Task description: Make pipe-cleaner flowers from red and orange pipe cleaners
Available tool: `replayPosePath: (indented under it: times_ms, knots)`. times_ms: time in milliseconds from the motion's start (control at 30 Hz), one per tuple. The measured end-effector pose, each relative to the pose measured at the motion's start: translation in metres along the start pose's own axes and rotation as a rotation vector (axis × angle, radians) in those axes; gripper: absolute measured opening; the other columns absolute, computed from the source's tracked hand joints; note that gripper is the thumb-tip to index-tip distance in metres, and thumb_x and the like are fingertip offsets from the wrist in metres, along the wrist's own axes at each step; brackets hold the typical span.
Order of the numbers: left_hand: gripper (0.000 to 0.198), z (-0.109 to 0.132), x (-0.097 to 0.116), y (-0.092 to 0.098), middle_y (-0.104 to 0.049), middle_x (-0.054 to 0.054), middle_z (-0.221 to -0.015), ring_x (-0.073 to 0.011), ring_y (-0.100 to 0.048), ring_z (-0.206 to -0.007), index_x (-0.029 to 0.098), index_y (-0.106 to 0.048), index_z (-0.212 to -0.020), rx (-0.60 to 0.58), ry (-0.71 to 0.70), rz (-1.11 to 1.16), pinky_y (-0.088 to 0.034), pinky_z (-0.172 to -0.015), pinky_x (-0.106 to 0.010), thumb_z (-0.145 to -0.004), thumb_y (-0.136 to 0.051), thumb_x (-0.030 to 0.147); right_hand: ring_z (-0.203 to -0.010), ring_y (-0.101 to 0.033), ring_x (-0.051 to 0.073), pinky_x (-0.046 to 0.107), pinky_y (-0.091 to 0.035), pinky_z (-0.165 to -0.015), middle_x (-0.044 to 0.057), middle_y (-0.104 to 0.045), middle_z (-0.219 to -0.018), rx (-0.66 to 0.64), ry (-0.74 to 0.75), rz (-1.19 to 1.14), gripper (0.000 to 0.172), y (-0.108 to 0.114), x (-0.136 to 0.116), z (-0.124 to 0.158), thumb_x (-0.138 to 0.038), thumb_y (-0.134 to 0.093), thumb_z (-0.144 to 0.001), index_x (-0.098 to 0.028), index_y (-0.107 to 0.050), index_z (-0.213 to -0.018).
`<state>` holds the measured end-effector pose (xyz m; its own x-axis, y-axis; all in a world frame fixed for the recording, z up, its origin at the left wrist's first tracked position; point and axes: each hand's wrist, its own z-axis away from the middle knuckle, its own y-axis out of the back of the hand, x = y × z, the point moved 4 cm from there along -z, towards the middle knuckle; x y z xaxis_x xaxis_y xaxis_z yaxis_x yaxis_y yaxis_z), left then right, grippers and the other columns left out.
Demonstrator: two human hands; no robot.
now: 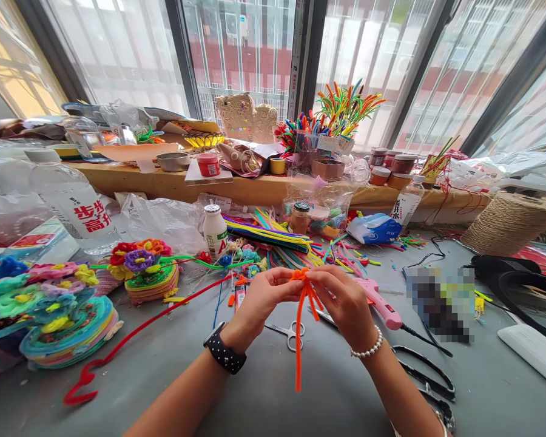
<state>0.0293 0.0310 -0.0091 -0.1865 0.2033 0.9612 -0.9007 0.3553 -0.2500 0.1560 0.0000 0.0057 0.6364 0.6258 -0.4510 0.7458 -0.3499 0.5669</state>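
Note:
Both hands meet over the middle of the grey table, pinching a bunch of orange pipe cleaners [298,340]. My left hand [264,297], with a dotted black watch band at its wrist, grips the bent upper part between thumb and fingers. From the other side my right hand [346,300] holds the same piece, its fingertips closed near the loops at the top. One long strand hangs down, and shorter ends splay out beside it. Small scissors [291,332] lie on the table below and behind the hands. Just beyond my right hand is a pink hot glue gun [384,306].
Pipe-cleaner flower pots [73,328] and a bent red pipe cleaner [141,315] are on the left. Loose coloured pipe cleaners [273,233] and a white bottle [215,229] stand behind. Black-handled scissors [430,373] and a twine spool [512,221] lie right.

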Motion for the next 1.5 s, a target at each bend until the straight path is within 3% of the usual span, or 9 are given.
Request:
replayPosePath:
  times_ms: [300,467,600,733,967,1133,1400,1500]
  knots:
    - [0.023,0.000,0.003,0.002,-0.063,-0.006,-0.075,-0.0177,-0.059,-0.074,0.011,-0.061,-0.076,-0.064,-0.007,0.000,-0.046,-0.072,-0.030,-0.062,-0.064,0.029,-0.080,-0.055,0.018,0.031,-0.046,-0.070,0.005,-0.059,-0.085,-0.004,0.000,-0.082,0.022,0.000,-0.003,-0.001,-0.016,-0.043,-0.080,-0.026,-0.059,-0.092]
    - [0.022,-0.001,0.001,0.004,-0.065,-0.006,-0.077,-0.0182,-0.060,-0.075,0.012,-0.061,-0.075,-0.056,0.014,0.059,-0.046,-0.074,-0.031,-0.061,-0.066,0.027,-0.073,-0.057,0.017,0.029,-0.049,-0.060,0.005,-0.059,-0.082,0.074,-0.343,-0.335,0.013,0.000,0.007,-0.001,-0.026,-0.050,-0.077,-0.022,-0.057,-0.086]
    - [0.023,-0.001,0.000,0.004,-0.065,-0.007,-0.078,-0.0191,-0.061,-0.075,0.012,-0.061,-0.076,-0.081,0.031,0.025,-0.046,-0.073,-0.032,-0.061,-0.066,0.028,-0.055,-0.053,0.013,0.025,-0.046,-0.051,0.001,-0.056,-0.064,0.024,-0.519,-0.524,0.016,-0.007,0.014,-0.001,-0.033,-0.052,-0.074,-0.018,-0.056,-0.074]
    - [0.022,-0.001,0.001,0.003,-0.064,-0.007,-0.077,-0.0176,-0.060,-0.074,0.011,-0.062,-0.076,-0.089,0.033,-0.003,-0.046,-0.071,-0.029,-0.063,-0.064,0.029,-0.052,-0.049,0.011,0.024,-0.042,-0.049,0.000,-0.053,-0.062,-0.011,-0.506,-0.519,0.016,-0.009,0.014,-0.001,-0.033,-0.052,-0.075,-0.018,-0.055,-0.072]
    - [0.025,-0.001,0.000,0.003,-0.065,-0.008,-0.080,-0.0156,-0.060,-0.073,0.012,-0.063,-0.079,-0.052,0.071,-0.010,-0.045,-0.069,-0.025,-0.064,-0.062,0.032,-0.058,-0.046,0.013,0.025,-0.036,-0.053,0.000,-0.052,-0.064,-0.080,-0.295,-0.198,0.013,0.000,0.009,-0.005,-0.025,-0.048,-0.078,-0.019,-0.053,-0.067]
    - [0.023,-0.001,-0.002,0.004,-0.064,-0.005,-0.078,-0.0160,-0.059,-0.075,0.011,-0.063,-0.078,-0.079,0.071,-0.006,-0.045,-0.072,-0.027,-0.061,-0.066,0.028,-0.061,-0.046,0.013,0.024,-0.035,-0.055,0.000,-0.052,-0.065,-0.140,-0.220,-0.119,0.012,0.002,0.004,-0.007,-0.018,-0.048,-0.079,-0.019,-0.052,-0.068]
    - [0.023,-0.003,-0.005,0.006,-0.064,-0.006,-0.083,-0.0148,-0.058,-0.078,0.013,-0.064,-0.080,-0.111,0.110,0.038,-0.045,-0.073,-0.025,-0.061,-0.066,0.026,-0.054,-0.046,0.011,0.022,-0.038,-0.048,0.000,-0.053,-0.065,-0.124,-0.395,-0.380,0.016,-0.002,0.015,-0.004,-0.030,-0.046,-0.079,-0.018,-0.053,-0.071]
    - [0.021,-0.002,-0.004,0.005,-0.065,-0.005,-0.084,-0.0140,-0.059,-0.077,0.013,-0.064,-0.079,-0.127,0.118,0.065,-0.045,-0.072,-0.024,-0.062,-0.066,0.025,-0.056,-0.048,0.011,0.022,-0.040,-0.049,0.001,-0.055,-0.071,-0.065,-0.382,-0.333,0.012,0.001,0.016,-0.004,-0.028,-0.049,-0.077,-0.019,-0.056,-0.076]
